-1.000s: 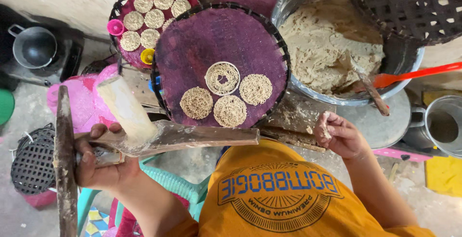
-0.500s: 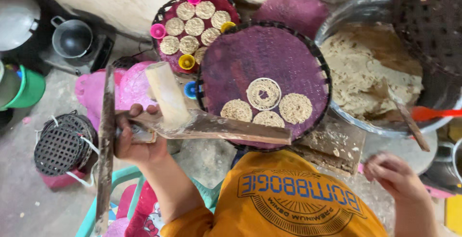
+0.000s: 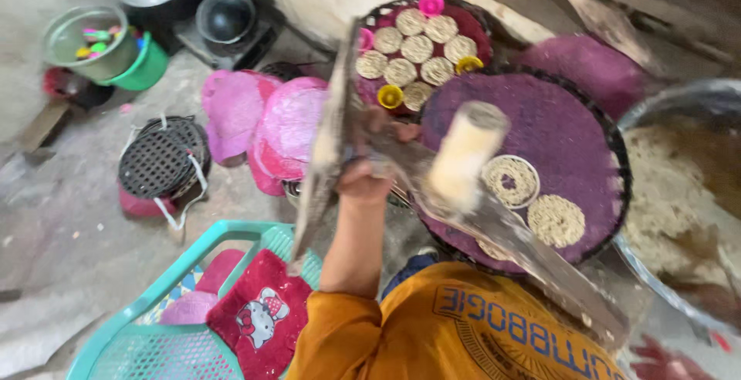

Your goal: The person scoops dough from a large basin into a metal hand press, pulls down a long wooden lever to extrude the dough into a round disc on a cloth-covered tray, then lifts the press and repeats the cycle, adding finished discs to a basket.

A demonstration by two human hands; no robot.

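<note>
My left hand [image 3: 363, 181] grips the handle of a wooden press [image 3: 328, 148], which is lifted and blurred. Its pale cylinder [image 3: 465, 154] hangs over a round purple woven tray [image 3: 575, 113]. Two coiled noodle rounds [image 3: 510, 181] lie on that tray's near side. Behind it, a second tray [image 3: 472, 18] carries several coils and small coloured cups. A large metal basin of pale dough [image 3: 679, 195] stands at the right. My right hand is out of sight. My orange shirt [image 3: 463, 334] fills the bottom.
A green bucket holding a metal bowl [image 3: 104, 48] and a black pot [image 3: 225, 15] stand at the far left. Pink mats [image 3: 266, 121] and a black woven tray [image 3: 162, 156] lie on the floor. A teal plastic chair [image 3: 193, 256] with a red cloth [image 3: 258, 314] is near me.
The view has swung left. My left hand has lifted the press handle upward. My right hand, seen earlier at the lower right, has left the view.
</note>
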